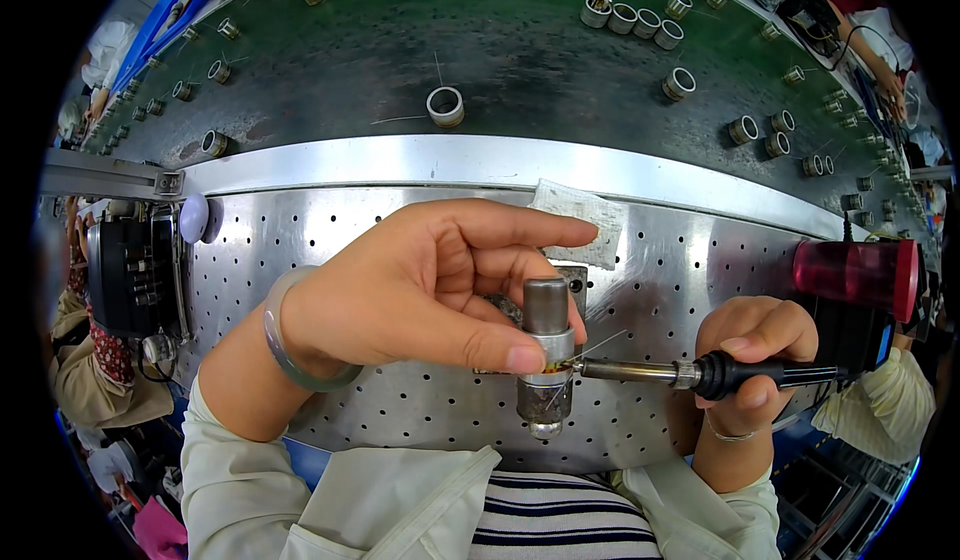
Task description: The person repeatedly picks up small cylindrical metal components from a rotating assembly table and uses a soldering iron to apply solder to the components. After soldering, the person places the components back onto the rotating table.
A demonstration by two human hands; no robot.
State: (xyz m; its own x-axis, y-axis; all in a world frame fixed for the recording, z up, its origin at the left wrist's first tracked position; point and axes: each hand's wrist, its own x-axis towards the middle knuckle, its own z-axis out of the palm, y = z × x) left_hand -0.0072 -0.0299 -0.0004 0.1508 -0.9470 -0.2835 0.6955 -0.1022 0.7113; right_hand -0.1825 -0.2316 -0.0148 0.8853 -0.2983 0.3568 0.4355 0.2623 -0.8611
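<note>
My left hand [410,285] curls around a small silver metal ring [556,345], thumb on its near side and other fingers behind it. The index finger is stretched out above. The ring sits around a dark metal cylinder [546,305], whose lower part [543,398] ends in a rounded shiny tip. In my right hand [765,345] is a soldering iron [715,373] with a black handle, held level. Its tip meets the ring's right side beside my left thumb. A thin wire sticks out there toward the upper right.
A perforated metal plate [360,410] forms the work surface. Behind it, a green belt [330,70] carries several metal rings, some with thin wires. A whitish pad [590,222] lies behind my left hand. At right stands a pink transparent container [850,275]; at left, a black device [125,275]. Other people sit on both sides.
</note>
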